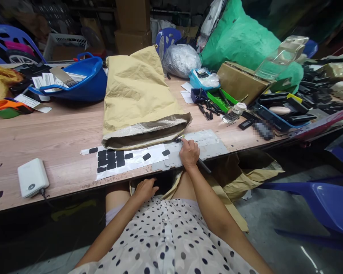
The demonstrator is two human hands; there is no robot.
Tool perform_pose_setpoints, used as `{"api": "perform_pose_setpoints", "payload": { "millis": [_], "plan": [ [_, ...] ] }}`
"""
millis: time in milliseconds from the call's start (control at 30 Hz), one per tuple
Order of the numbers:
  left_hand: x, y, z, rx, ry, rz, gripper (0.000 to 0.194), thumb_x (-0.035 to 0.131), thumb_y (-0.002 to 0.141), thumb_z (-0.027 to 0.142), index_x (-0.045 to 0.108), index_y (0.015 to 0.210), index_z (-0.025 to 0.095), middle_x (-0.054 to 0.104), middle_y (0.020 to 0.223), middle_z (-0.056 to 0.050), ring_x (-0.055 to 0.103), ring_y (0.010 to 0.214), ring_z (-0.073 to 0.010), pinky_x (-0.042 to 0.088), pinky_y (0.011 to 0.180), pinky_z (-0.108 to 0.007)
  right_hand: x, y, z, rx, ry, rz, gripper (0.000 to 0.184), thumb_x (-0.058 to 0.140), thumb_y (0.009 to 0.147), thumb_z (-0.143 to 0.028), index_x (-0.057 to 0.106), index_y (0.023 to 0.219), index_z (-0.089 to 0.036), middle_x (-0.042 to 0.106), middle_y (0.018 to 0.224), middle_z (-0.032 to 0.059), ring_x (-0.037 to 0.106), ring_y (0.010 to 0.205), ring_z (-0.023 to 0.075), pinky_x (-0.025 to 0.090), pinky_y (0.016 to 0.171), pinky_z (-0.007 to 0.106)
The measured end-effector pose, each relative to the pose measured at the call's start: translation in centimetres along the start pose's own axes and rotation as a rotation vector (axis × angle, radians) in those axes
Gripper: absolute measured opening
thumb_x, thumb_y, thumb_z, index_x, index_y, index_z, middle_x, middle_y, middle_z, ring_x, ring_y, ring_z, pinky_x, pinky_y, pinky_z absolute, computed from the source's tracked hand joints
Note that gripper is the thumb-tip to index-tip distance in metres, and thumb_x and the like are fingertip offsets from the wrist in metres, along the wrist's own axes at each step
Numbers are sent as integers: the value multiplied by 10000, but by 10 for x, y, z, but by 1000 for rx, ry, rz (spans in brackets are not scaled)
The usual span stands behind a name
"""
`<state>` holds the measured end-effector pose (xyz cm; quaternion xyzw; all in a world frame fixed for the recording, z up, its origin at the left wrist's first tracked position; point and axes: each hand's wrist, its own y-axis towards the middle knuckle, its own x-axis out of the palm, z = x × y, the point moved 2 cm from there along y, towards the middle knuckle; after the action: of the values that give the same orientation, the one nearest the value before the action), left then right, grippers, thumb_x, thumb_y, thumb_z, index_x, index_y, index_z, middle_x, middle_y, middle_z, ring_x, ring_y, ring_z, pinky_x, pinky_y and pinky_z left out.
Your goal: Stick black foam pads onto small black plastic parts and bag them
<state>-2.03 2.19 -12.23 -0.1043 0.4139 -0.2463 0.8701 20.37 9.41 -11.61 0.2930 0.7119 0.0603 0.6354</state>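
Note:
My right hand (189,153) is closed on a thin dark tool (203,166), its tip resting on a grey metal plate (208,144) at the table's front edge. My left hand (145,189) lies below the table edge on my lap, fingers curled, touching a tan bag there; whether it holds anything I cannot make out. A white backing sheet (137,160) with several black rectangular pads (111,160) lies left of the plate. A large tan paper sack (140,99) lies flat just behind them.
A white power bank (32,177) sits at the front left. A blue basin (82,78) stands at the back left. Trays of black parts (286,110), a small clear bottle (233,113), a cardboard box (241,82) and a green bag (240,38) crowd the right. A blue chair (328,201) stands at right.

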Motion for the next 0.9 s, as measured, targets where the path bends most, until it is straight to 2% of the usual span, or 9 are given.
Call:
{"api": "perform_pose_setpoints", "payload": {
  "millis": [67,100,200,300,367,533,667,767,900],
  "plan": [
    [-18,3,18,74,-74,-127,199,610,826,379,731,887,234,720,724,-34,694,738,-255,472,671,-321,-1,0,0,0,2,-8,358,470,925,-153,682,1200,-240,567,942,82,440,882,222,286,698,316],
    [-30,8,27,105,-118,-129,259,552,869,415,730,867,227,718,711,-29,686,711,-236,474,668,-313,-1,0,0,2,7,-14,360,474,922,-154,679,1206,-239,567,947,85,439,887,223,288,699,317],
    [-73,36,40,81,-75,157,299,519,897,419,734,903,211,712,734,-39,668,713,-232,482,672,-320,-3,0,0,7,25,-38,365,479,918,-152,676,1212,-243,569,959,91,439,896,228,296,700,318],
    [-109,70,36,4,90,497,293,528,899,322,713,1103,223,731,926,-90,683,863,-277,501,724,-354,-4,0,-1,7,38,-43,368,470,918,-145,682,1202,-244,570,957,92,443,892,231,298,698,319],
    [-122,92,31,-42,199,591,347,533,886,261,687,1195,231,716,1061,-132,679,970,-311,512,778,-383,-5,-1,-1,5,46,-41,366,475,914,-145,682,1200,-245,571,959,92,446,894,233,301,698,321],
    [-131,125,16,-261,340,485,256,602,800,219,749,1004,164,731,914,-179,688,974,-366,509,809,-425,-6,-2,-3,7,49,-64,374,494,908,-153,671,1222,-252,566,959,91,450,911,239,312,710,323],
    [-133,126,10,-303,342,450,207,606,815,229,747,946,153,725,901,-183,677,981,-368,486,817,-426,-7,-2,-3,18,45,-59,370,472,919,-154,677,1212,-249,565,957,91,450,909,239,307,714,326],
    [-127,113,14,-155,328,480,203,608,862,275,734,996,187,712,961,-160,639,1018,-356,459,854,-434,-7,-2,-4,16,34,-68,362,474,927,-162,675,1216,-249,566,964,90,450,910,238,307,714,321],
    [-100,91,33,232,326,545,182,621,895,293,705,1050,253,681,1063,-107,565,1058,-316,422,904,-435,-7,-2,-3,6,40,-46,363,472,920,-154,675,1208,-240,568,965,91,447,906,234,307,711,320]
  ]
}}
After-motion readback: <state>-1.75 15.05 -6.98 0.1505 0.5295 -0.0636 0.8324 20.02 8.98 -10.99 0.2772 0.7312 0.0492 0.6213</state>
